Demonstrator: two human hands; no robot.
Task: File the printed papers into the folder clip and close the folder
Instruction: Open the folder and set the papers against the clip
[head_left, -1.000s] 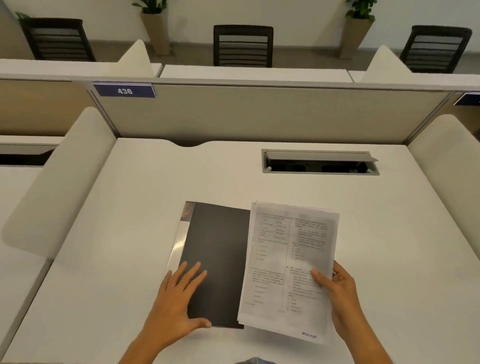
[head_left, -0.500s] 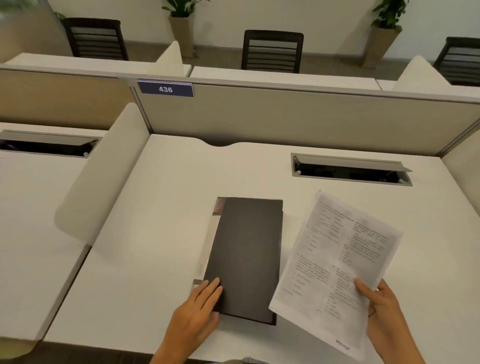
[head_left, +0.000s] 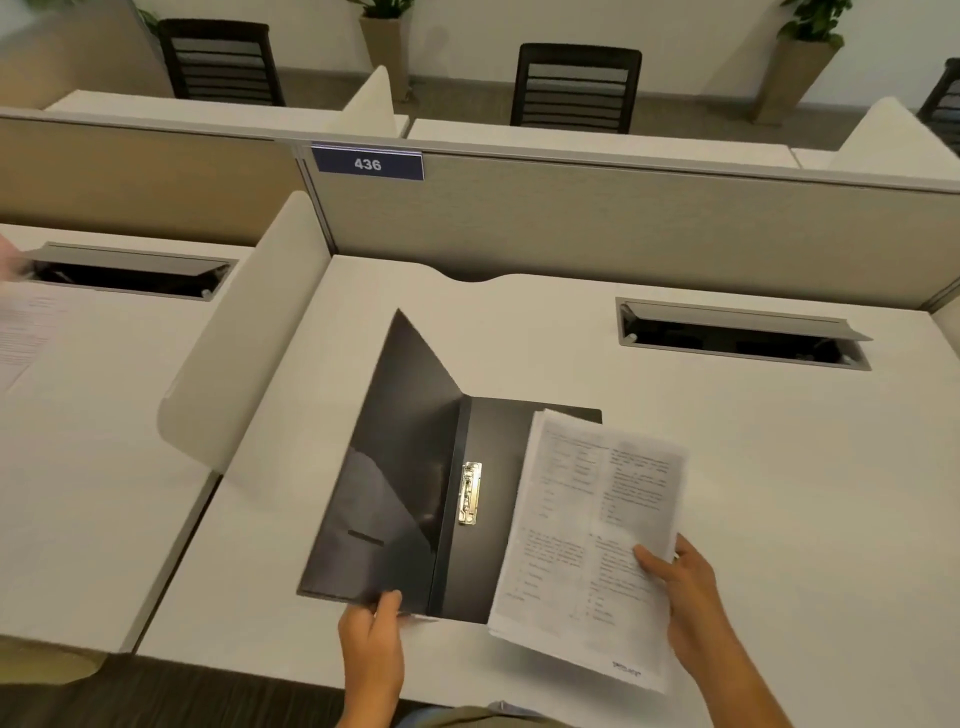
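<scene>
A black folder (head_left: 498, 436) lies on the white desk (head_left: 779, 467), swung partly open. Its front cover (head_left: 395, 467) stands tilted up to the left, and my left hand (head_left: 371, 644) pinches that cover's near edge. A metal clip (head_left: 470, 492) shows on the inside next to the spine. My right hand (head_left: 685, 587) holds a stack of printed papers (head_left: 587, 540) by its right edge. The stack hovers over the folder's right half and hides most of the back cover.
An open cable hatch (head_left: 737, 335) sits at the desk's back right. A beige partition (head_left: 623, 223) with a "436" label (head_left: 368, 164) closes the back. A curved white side divider (head_left: 249, 332) stands on the left. Another sheet (head_left: 26, 332) lies on the neighbouring desk.
My left hand has lifted the folder's front cover from flat to swung up leftward, baring the clip. The right hand has brought the papers back over the folder's right half.
</scene>
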